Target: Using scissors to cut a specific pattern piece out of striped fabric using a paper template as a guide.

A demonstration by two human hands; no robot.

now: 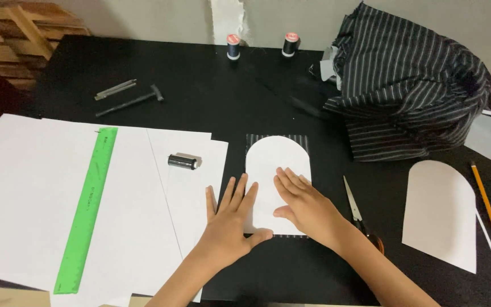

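Black tabletop (pixel 211 102), white paper sheets at left. Left hand (pixel 228 222) and right hand (pixel 305 204) both flat, fingers spread, pressing white arch-shaped paper template (pixel 274 165) onto striped fabric piece (pixel 277 138) mid-table. Metal scissors (pixel 354 207) just right of the right hand.

left hand (pixel 228 224): flat, fingers spread, palm down | right hand (pixel 305 204): flat, palm down

White arch-topped paper pattern (pixel 277 170), lying flat on a striped fabric piece (pixel 277 138), rounded end pointing away; dark striped edges showing along top and bottom, probably a matching rectangle underneath.
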